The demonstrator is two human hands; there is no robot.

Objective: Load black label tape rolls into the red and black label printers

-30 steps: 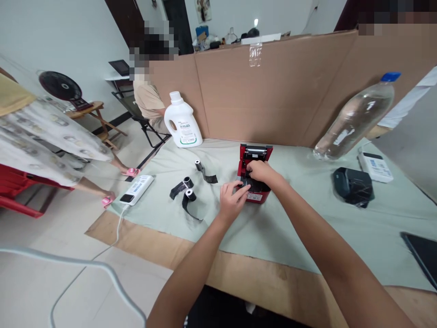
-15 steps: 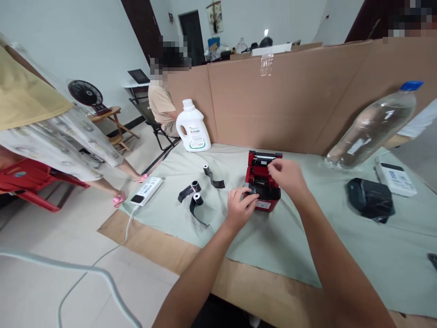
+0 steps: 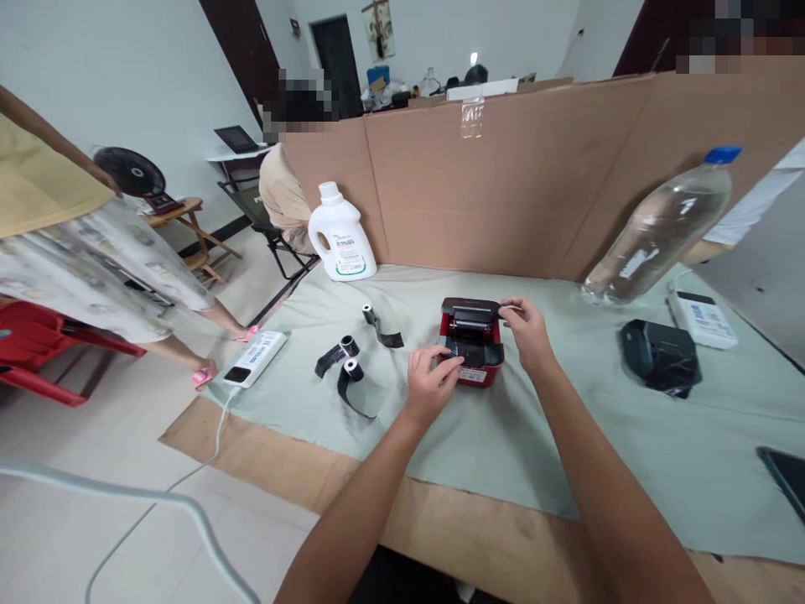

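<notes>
A small red and black label printer (image 3: 473, 375) stands on the cloth in front of me, its black lid (image 3: 473, 308) partly raised over a dark roller. My left hand (image 3: 432, 382) grips the printer's front left corner, fingertips pressing on a dark, shiny film at its front edge. With bent fingers, my right hand (image 3: 526, 331) pinches the right edge of the lid. To the left lie three rolls of black ribbon, a far roll (image 3: 382, 327), a middle roll (image 3: 338, 356) and a near roll (image 3: 353, 384), each with a loose tail.
A white jug (image 3: 343, 235) and a large clear bottle (image 3: 660, 231) stand before the cardboard screen (image 3: 478, 201). White power strips lie left (image 3: 257, 359) and right (image 3: 701, 317). A black wrapped device (image 3: 660, 358) sits on the right. One person stands left; others are behind the screen.
The printer's lid has come down from wide open to partly raised. My right hand has moved onto its right edge, while my left hand stays at the front. The view has shifted slightly.
</notes>
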